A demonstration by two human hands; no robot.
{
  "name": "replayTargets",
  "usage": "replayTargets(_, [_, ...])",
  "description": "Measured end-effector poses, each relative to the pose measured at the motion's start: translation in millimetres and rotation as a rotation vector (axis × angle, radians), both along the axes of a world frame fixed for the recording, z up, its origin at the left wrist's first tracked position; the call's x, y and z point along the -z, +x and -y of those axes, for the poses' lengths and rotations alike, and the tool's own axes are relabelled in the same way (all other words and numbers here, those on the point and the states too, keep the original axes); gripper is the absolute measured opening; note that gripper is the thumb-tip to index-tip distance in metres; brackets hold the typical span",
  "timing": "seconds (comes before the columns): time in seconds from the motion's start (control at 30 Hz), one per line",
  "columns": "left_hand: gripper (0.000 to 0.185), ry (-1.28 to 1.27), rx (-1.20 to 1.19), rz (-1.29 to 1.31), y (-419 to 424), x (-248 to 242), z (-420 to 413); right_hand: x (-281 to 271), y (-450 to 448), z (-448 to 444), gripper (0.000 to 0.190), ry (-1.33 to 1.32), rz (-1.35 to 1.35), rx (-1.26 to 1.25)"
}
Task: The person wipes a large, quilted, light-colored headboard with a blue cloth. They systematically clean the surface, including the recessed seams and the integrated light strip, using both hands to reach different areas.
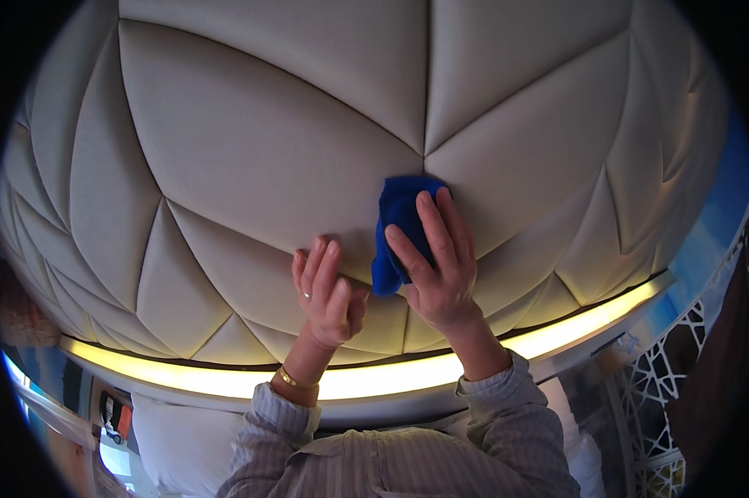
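A padded, cream-coloured upholstered panel [275, 143] with stitched seams in petal-like shapes spreads across most of the view. My right hand [441, 280] presses a folded blue cloth [405, 202] flat on it, just below the point where several seams meet. The fingers are spread over the cloth, and its loose lower left corner hangs beside them. To the left is my left hand [328, 299], empty, fingers partly bent and thumb apart. Its fingertips are close to the panel; whether they touch it I cannot tell.
Along the panel's lower edge runs a glowing yellow light strip [399, 381], with a pale ledge [374, 412] beside it. White pillows [185, 436] lie at the lower left. A white lattice screen [657, 380] stands at the right. A small orange-and-black item [124, 420] sits at the far left.
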State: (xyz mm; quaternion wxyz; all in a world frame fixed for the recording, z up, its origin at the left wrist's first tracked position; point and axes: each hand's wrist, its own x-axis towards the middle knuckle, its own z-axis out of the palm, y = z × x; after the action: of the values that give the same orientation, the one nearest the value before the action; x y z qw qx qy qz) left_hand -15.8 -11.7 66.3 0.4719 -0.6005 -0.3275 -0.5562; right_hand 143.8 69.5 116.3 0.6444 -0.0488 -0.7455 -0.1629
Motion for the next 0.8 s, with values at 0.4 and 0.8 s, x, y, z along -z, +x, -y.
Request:
replayTargets(0.4, [0.018,-0.154,-0.197,-0.115,2,0,14,11,0,13,0.051,-0.061,0.117,-0.064])
replayTargets(0.8, [0.019,-0.081,-0.115,-0.011,-2,4,11,25,-13,4,0.035,-0.028,0.001,0.041])
